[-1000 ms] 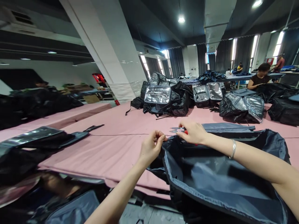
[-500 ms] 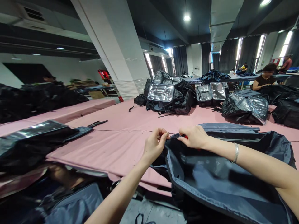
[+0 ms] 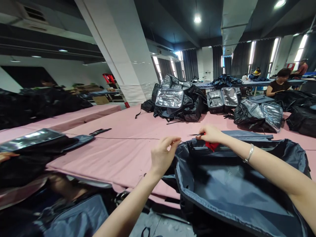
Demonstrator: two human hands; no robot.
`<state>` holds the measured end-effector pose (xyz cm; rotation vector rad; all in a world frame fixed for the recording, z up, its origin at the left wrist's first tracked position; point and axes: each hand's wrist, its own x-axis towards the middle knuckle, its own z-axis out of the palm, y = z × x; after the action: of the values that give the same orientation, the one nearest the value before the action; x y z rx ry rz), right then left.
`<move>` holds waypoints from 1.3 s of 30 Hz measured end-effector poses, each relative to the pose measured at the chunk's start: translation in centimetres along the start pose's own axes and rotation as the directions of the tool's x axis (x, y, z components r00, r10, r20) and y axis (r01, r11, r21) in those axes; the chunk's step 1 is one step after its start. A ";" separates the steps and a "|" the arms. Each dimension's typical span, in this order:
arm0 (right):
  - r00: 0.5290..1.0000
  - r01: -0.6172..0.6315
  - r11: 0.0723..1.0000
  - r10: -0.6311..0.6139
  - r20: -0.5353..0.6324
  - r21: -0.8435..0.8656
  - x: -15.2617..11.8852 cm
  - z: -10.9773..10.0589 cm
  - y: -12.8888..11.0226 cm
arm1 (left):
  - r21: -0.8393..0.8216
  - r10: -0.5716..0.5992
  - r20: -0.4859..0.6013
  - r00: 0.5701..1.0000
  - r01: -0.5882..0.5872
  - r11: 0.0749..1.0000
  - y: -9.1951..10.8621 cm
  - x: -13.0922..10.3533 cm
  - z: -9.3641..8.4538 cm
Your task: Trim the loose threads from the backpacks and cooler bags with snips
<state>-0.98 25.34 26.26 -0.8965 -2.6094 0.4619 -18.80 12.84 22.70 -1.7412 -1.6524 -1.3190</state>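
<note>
My right hand (image 3: 209, 135) is closed around a small pair of thread snips (image 3: 196, 134). Their dark pointed blades stick out leftward over the far rim of a bag. Something red (image 3: 212, 145) hangs below that hand. My left hand (image 3: 165, 154) is raised beside the bag's far left corner, thumb and fingertips pinched together; anything between them is too small to make out. The large dark grey-blue bag (image 3: 232, 184) stands open on the near right, its smooth lining showing. A grey flap (image 3: 249, 135) lies behind its far edge.
A pink-covered table (image 3: 118, 148) runs ahead. Black bags with silver lining (image 3: 170, 98) are heaped at its back, others (image 3: 261, 113) to the right. Another person's hand (image 3: 8, 156) rests on a bag at far left. A person (image 3: 278, 85) sits at back right. A pillar (image 3: 123, 49) rises behind.
My right hand has risen and moved slightly right, off the bag's corner, bringing the snips' blades into sight. My left hand has stayed nearly in place. Another person's hand has appeared at far left.
</note>
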 end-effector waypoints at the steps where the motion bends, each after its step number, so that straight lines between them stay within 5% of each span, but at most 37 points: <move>1: 1.000 -0.011 1.000 0.011 0.002 0.019 0.2 0.1 0.1 | 0.008 0.050 0.041 0.998 -0.050 0.999 0.5 -0.1 0.1; 5: 0.999 -0.032 0.996 0.031 0.016 0.087 0.7 0.4 0.4 | 0.034 0.155 0.180 0.971 -0.164 0.986 1.5 0.1 0.9; 9: 0.999 -0.037 0.990 0.036 0.012 0.136 0.7 0.5 0.6 | 0.070 0.097 0.279 0.955 -0.121 0.990 1.6 1.0 1.7; 12: 1.000 -0.013 0.987 0.013 0.001 0.158 0.6 0.5 0.6 | -0.025 -0.053 0.352 0.935 0.066 0.997 1.1 1.7 2.4; 15: 0.994 0.013 0.991 0.001 -0.108 0.130 0.0 0.2 0.7 | -0.214 -0.182 0.491 0.852 0.320 0.923 0.2 2.3 3.1; 19: 0.943 0.236 0.965 -0.255 -0.214 -0.110 -0.8 -0.8 1.4 | -0.301 -0.197 0.622 0.758 0.464 0.833 -0.4 2.8 3.6; 22: 0.862 0.413 0.872 -0.467 -0.195 -0.262 -1.0 -1.4 2.0 | -0.327 -0.210 0.683 0.699 0.550 0.768 -0.1 2.9 3.4; 25: 0.826 0.467 0.798 -0.547 -0.133 -0.382 -1.0 -1.6 2.1 | -0.334 -0.228 0.712 0.664 0.606 0.722 0.3 2.9 3.2; 39: 0.816 0.486 0.709 -0.577 -0.024 -0.511 -0.9 -1.9 0.8 | -0.356 -0.239 0.705 0.668 0.624 0.696 0.5 2.8 3.1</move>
<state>0.86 25.76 27.40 -0.2293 -2.6739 -0.4378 -17.67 16.71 23.67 -2.4120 -2.3608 -1.7403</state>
